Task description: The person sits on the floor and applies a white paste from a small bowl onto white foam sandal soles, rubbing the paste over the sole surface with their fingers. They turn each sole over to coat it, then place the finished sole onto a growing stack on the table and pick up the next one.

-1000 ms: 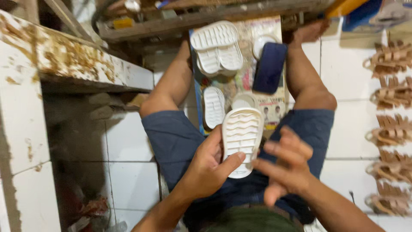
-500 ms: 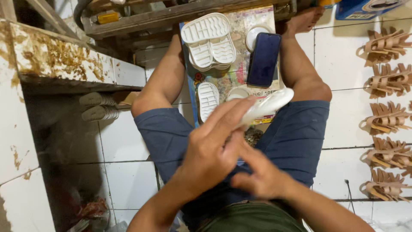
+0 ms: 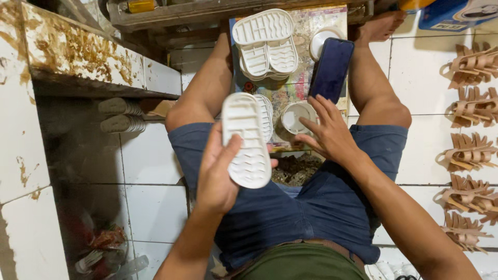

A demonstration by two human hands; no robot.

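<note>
White ridged shoe sole [image 3: 248,140] gripped in left hand [image 3: 218,173] at frame centre; right hand [image 3: 327,132] spread open, reaching toward small white cup [image 3: 295,116].

Dark phone screen [image 3: 331,70]; blue box [image 3: 456,13]

Light falls evenly from above, bright on the white floor tiles [image 3: 161,207] and the sole [image 3: 248,142]. Deep shadow sits under the stained bench [image 3: 78,57] at the left. Sharp in the middle; the corners bend and soften, with mild blur at the bottom edge.
</note>
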